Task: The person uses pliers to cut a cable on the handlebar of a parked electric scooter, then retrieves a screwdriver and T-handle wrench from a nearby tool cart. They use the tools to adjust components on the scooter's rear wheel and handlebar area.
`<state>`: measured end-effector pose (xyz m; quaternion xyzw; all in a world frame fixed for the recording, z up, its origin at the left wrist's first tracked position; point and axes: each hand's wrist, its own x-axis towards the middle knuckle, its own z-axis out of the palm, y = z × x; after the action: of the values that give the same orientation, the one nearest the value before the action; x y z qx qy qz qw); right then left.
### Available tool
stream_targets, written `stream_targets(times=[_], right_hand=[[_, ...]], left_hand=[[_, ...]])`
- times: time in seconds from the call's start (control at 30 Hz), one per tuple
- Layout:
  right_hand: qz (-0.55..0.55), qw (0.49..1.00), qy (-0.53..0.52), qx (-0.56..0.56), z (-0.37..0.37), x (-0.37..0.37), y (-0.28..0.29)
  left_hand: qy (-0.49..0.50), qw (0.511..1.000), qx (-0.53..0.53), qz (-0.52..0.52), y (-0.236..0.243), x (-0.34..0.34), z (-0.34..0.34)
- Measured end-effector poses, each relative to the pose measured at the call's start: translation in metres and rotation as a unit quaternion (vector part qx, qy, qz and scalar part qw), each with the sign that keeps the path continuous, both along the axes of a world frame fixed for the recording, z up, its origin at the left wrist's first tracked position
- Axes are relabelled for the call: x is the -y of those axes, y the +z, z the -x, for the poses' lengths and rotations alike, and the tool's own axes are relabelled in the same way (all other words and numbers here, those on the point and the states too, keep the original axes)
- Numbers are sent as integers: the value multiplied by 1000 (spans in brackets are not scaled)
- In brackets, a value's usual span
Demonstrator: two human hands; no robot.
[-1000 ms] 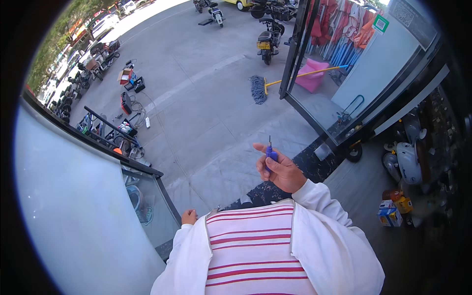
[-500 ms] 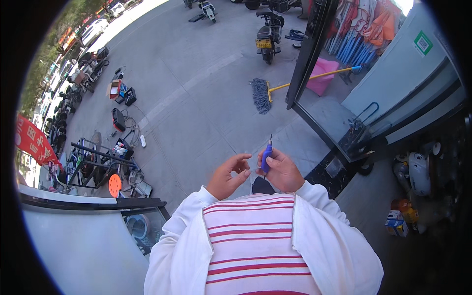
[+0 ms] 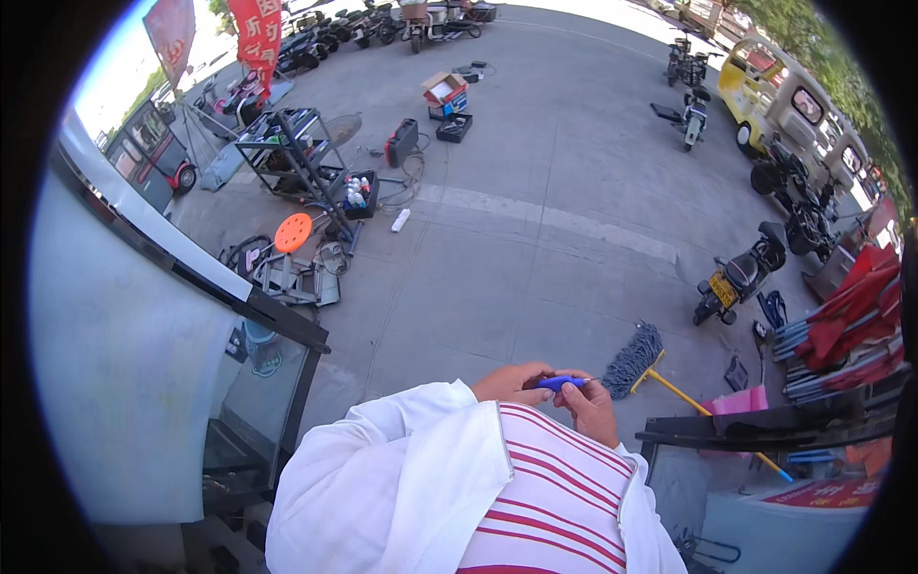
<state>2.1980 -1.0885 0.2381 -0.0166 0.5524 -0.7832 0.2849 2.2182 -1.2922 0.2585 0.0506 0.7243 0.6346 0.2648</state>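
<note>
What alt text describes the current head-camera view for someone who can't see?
A person's left hand and right hand hold a small blue tool in front of a striped shirt. On the grey pavement beyond are a mop, an orange round seat and a parked motorbike.

White characters are borne by the tall red flag (image 3: 256, 40) at upper left. Small dark marks are carried by the scooter's (image 3: 762, 256) yellow plate (image 3: 724, 289). Pale lettering is shown on the red sign (image 3: 834, 494) at lower right.

Bright daylight lights grey pavement (image 3: 469, 297); white panel (image 3: 124, 344) near left, black rack (image 3: 308, 165) beyond, trees (image 3: 846, 91) far right
</note>
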Motion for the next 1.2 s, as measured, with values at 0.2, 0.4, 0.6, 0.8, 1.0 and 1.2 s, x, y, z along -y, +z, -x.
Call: stream_targets(times=[0.2, 0.4, 0.6, 0.8, 1.0, 1.2], right_hand=[[-58, 995, 24, -83, 200, 8, -42], [-14, 998, 16, -65, 380, 9, -65], [-53, 968, 208, -127, 568, 78, -60], [-29, 909, 398, -120, 716, 188, -58], [-21, 850, 518, -99, 800, 339, -77], [-73, 829, 526, -174, 891, 505, -72]], left_hand=[[62, 997, -42, 24, -63, -1, 188], [64, 993, -63, 71, -77, -2, 355], [166, 982, 36, 86, -70, 50, 493], [350, 934, 40, 53, -84, 108, 574], [509, 856, 47, 75, -110, 218, 635], [557, 822, 59, 98, -112, 366, 728]])
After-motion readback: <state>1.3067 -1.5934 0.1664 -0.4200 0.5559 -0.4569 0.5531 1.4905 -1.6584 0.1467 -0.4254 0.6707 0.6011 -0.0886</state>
